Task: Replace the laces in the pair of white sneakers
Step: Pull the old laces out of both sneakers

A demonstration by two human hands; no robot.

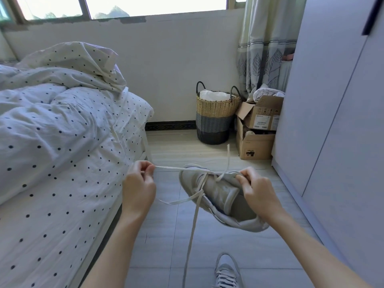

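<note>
A white sneaker [218, 196] hangs in the air above the floor, toe pointing away from me, its tongue exposed. My right hand [257, 194] grips its right side near the eyelets. My left hand [138, 183] pinches a white lace [170, 167] that runs taut to the sneaker's front eyelets. Loose lace lengths [192, 231] cross over the shoe and hang down toward the floor; one end sticks up behind the shoe. The second white sneaker [226, 271], laced, stands on the floor at the bottom of the view.
A bed with a dotted white duvet [52, 125] fills the left. A woven basket [216, 115] and stacked cardboard boxes [257, 129] stand by the far wall. A pale wardrobe [332, 121] lines the right side. Grey floor tiles [166, 235] lie below.
</note>
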